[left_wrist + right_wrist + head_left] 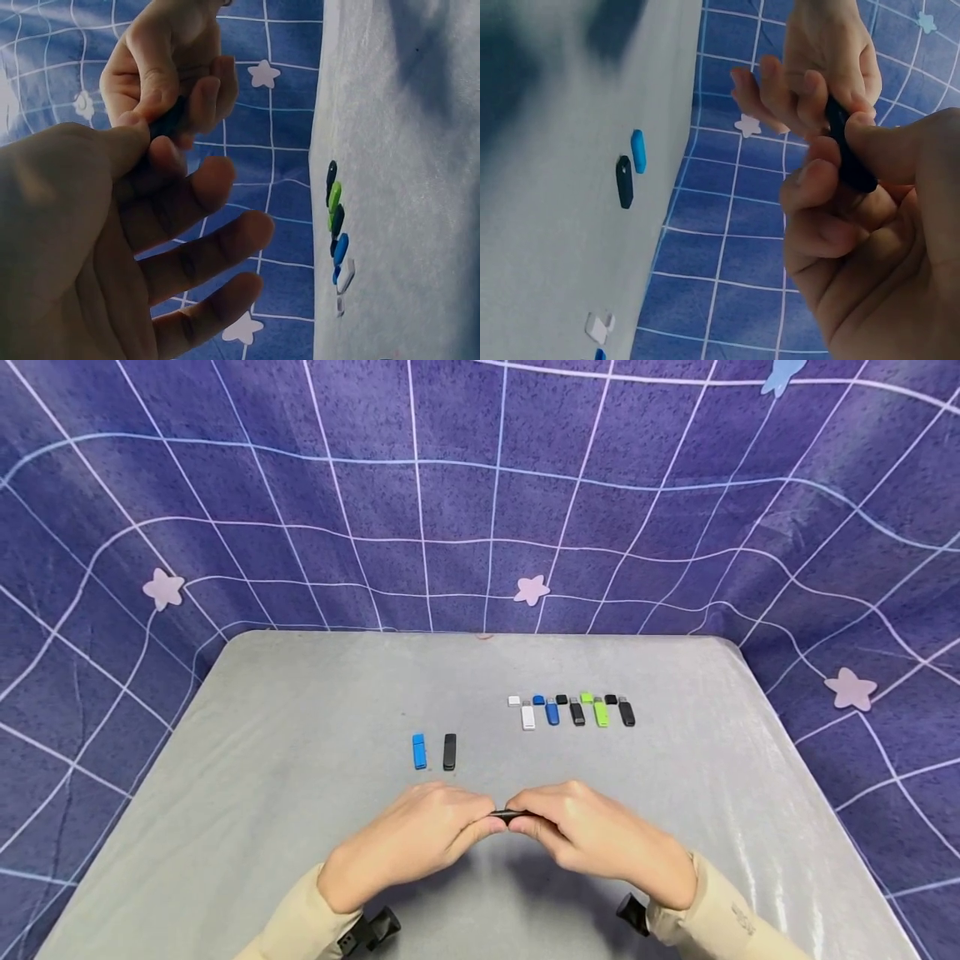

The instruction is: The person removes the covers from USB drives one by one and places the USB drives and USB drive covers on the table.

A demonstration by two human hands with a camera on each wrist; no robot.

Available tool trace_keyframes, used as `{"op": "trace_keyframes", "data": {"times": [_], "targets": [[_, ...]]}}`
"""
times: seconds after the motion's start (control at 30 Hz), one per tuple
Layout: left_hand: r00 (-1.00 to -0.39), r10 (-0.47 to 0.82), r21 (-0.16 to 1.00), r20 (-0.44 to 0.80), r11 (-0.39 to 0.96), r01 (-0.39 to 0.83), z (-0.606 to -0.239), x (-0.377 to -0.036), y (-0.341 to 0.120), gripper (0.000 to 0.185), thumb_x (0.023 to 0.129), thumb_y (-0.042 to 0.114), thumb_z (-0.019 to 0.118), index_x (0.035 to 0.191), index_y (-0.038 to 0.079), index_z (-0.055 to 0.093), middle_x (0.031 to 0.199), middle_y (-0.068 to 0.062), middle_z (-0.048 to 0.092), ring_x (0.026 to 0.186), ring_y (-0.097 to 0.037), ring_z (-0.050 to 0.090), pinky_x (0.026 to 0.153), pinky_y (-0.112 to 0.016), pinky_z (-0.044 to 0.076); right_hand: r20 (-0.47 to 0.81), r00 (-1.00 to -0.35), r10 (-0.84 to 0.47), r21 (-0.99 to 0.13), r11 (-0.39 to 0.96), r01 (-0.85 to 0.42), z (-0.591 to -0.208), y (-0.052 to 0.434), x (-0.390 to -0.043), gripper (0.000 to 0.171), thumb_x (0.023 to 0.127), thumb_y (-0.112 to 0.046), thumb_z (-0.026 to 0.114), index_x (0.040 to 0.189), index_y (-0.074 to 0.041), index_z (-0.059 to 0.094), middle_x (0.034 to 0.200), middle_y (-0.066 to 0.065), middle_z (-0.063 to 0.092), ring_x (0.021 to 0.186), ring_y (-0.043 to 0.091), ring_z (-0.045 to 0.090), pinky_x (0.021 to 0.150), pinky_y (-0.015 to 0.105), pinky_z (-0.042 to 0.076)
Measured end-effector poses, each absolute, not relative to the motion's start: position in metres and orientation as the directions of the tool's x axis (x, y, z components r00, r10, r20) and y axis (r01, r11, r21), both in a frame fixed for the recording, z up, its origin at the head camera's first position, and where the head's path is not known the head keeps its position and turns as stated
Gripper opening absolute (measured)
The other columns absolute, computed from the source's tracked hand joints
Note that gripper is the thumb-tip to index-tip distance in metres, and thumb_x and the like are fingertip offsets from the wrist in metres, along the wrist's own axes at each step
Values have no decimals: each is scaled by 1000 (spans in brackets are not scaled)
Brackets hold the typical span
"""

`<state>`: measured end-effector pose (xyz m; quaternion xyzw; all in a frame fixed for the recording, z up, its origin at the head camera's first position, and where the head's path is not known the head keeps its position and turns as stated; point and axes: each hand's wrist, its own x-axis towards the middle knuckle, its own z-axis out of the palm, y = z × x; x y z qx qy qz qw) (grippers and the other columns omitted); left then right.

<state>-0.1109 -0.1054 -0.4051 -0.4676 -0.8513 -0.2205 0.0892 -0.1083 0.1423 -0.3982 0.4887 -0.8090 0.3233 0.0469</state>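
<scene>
Crosswise above the table (285,752), the dark stick (509,814) runs from my left fingers (474,804) to my right fingers (536,798), long axis side to side; both pinch it, the right covering more

At the head view's lower centre, the left hand (423,827) and right hand (600,831) hide both ends of a black USB stick (508,814); whether its cap sits on cannot be told. The right sleeve (708,902) runs off the bottom edge, its print too small to read. Top right, a blue star (783,372) is cut off. The right wrist view's bottom edge crops a blue USB stick (600,354).
</scene>
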Motion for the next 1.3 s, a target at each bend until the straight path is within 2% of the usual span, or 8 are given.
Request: {"op": "trace_keyframes", "data": {"times": [0.13,0.27,0.5,0.73,0.9,1.0,1.1,1.3], "targets": [[-594,738,314,321,509,802,-406,-111,-100,43,110,40,46,72,22,39,64,14,26,56,1,24,55,-17,26,379,-554,-742,-460,368,-808,-397,142,-109,10,105,-16,61,106,-14,71,84,-12,65,71,-6,50,67,8,46],[-617,730,335,295,526,782,-406,-111,-97,42,109,45,45,74,22,42,65,13,29,57,0,28,56,-17,29,348,-569,-745,-441,406,-801,-396,138,-109,12,106,-18,58,98,-17,66,76,-13,55,65,-5,44,62,8,41],[-616,729,356,300,513,781,-410,-111,-98,41,106,47,47,75,21,42,66,13,29,57,-1,30,53,-14,27,281,-599,-750,-455,445,-771,-397,133,-108,25,107,-17,54,83,-20,50,69,-14,40,61,-6,36,56,8,34],[-594,738,370,321,480,796,-406,-114,-97,35,106,46,50,79,24,52,68,15,37,61,1,37,58,-14,34,231,-610,-758,-498,446,-744,-393,131,-110,26,105,-13,55,81,-20,49,69,-14,39,61,-5,37,55,10,35],[-567,763,380,310,447,810,-401,-117,-101,37,108,41,51,75,23,48,65,15,33,59,3,31,57,-13,29,193,-597,-779,-536,425,-729,-388,135,-111,18,106,-13,55,88,-19,56,71,-15,42,63,-5,39,59,11,38],[-572,775,394,268,454,799,-399,-117,-103,38,110,38,49,75,22,45,64,16,31,58,3,30,56,-14,28,180,-599,-780,-554,422,-717,-387,138,-111,14,107,-11,53,101,-18,64,81,-15,55,71,-4,47,68,14,46],[-581,781,401,231,467,788,-398,-117,-103,37,111,34,47,76,20,44,64,15,31,58,2,31,55,-15,28,163,-610,-775,-574,428,-698,-386,142,-110,20,107,-8,51,116,-16,67,94,-13,63,78,-2,52,76,18,50],[-604,784,457,142,490,743,-395,-115,-105,30,110,25,47,80,24,49,65,17,39,57,3,37,53,-15,31,115,-631,-767,-622,440,-648,-387,145,-109,29,106,-5,48,123,-20,66,87,-14,55,71,-3,47,71,18,48]]}}
